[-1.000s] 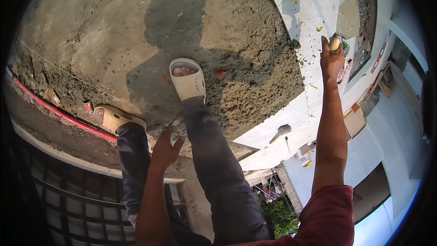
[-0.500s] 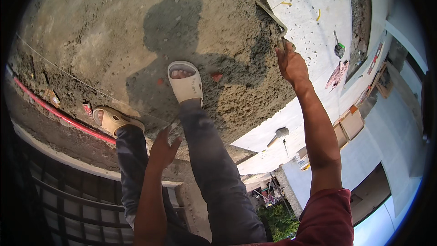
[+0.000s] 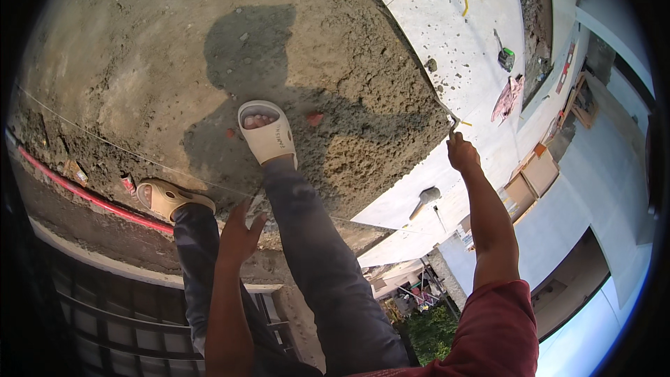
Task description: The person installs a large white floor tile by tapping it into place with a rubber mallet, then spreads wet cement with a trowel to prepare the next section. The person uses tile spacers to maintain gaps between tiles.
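My right hand [image 3: 464,153] is closed round the handle of a trowel [image 3: 454,123], whose bent neck shows just beyond the fingers. The tool is at the seam where rough damp mortar [image 3: 380,112] meets pale floor slabs [image 3: 481,0]; its blade is seen nearly edge-on and hard to make out. Low in front of my legs hangs my left hand [image 3: 241,236], fingers apart, next to my right shin. Nothing shows in its grip. A thin string [image 3: 105,141] runs taut just beyond its fingertips.
My sandalled feet [image 3: 262,126] stand on the mortar bed. A mallet [image 3: 427,200], a tape measure [image 3: 505,58] and a crumpled pink cloth [image 3: 508,98] lie on the slabs, with scattered crumbs. At left run a red pipe [image 3: 91,194] and a dark grille [image 3: 125,318].
My right hand has drawn the trowel nearer and rightward along the mortar's edge. Mortar crumbs now lie on the slab beside that edge. My left hand has barely shifted.
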`<state>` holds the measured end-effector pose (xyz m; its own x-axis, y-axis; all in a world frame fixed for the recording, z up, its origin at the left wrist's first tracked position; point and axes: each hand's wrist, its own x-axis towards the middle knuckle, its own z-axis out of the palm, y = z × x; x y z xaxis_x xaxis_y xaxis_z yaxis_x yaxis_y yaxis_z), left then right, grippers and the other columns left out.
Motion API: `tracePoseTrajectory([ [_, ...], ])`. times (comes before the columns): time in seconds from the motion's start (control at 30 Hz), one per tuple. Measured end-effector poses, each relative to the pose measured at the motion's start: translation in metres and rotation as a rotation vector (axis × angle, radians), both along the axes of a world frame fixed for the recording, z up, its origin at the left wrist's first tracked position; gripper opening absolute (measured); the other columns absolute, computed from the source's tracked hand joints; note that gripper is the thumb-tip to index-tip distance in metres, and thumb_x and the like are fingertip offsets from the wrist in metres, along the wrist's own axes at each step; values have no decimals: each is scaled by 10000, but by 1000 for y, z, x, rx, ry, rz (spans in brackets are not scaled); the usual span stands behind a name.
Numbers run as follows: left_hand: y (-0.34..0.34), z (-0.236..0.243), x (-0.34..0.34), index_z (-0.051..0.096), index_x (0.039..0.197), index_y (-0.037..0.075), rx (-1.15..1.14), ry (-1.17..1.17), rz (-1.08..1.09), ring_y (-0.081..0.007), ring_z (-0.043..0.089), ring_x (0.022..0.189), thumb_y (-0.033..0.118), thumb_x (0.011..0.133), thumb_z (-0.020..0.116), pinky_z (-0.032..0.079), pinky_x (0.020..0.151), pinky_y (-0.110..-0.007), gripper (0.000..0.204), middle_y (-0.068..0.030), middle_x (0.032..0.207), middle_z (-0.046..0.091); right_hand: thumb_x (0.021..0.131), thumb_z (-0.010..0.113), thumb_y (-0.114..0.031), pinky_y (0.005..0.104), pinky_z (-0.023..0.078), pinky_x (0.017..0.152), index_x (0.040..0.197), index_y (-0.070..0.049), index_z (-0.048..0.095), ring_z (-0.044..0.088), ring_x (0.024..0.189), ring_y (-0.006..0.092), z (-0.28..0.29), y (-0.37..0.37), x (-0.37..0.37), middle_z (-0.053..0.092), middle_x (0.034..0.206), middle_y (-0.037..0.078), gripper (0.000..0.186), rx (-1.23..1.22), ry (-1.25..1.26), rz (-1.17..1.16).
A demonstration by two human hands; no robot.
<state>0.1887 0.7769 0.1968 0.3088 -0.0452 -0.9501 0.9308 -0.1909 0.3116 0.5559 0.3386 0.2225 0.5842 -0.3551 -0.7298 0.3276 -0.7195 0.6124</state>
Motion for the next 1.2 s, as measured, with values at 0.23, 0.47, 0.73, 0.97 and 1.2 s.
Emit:
tracePoseTrajectory([
  [0.23,-6,0,2,445,1417,-9,-22,34,-87,-422,476,1305,476,951,570,403,1063,-467,684,-280,1409,479,1006,416,-469,572,496,842,1316,-124,445,627,962,511,-4,-6,3,669,973,308,464,248,-75,-26],
  [0.47,4,-2,15,473,1381,-28,65,-27,-206,-420,497,1281,409,953,591,415,1053,-452,623,-256,1354,522,1004,445,-465,568,500,870,1323,-116,423,641,1002,485,-1,-52,-15,665,1036,312,473,-34,-38,-176],
  [0.73,6,-3,31,473,1380,-21,16,-2,-330,-415,508,1270,373,948,603,416,1049,-446,599,-256,1352,521,1014,449,-389,506,515,921,1233,-62,469,636,1096,426,-28,-75,-28,661,1157,251,394,-52,-97,-284],
  [0.97,14,5,52,491,1370,-18,38,-76,-290,-377,531,1256,353,937,633,417,1047,-428,588,-237,1314,556,1001,494,-332,473,525,920,1216,-60,539,649,1104,365,-38,-93,-19,672,1174,190,350,-51,-105,-272],
  [1.2,32,108,159,557,1330,26,-361,-271,247,-220,601,1104,336,942,654,461,974,-403,505,-136,1166,624,1014,415,-297,484,586,719,1180,-57,546,682,860,410,-18,-73,-102,619,1079,266,321,264,-421,-946],
])
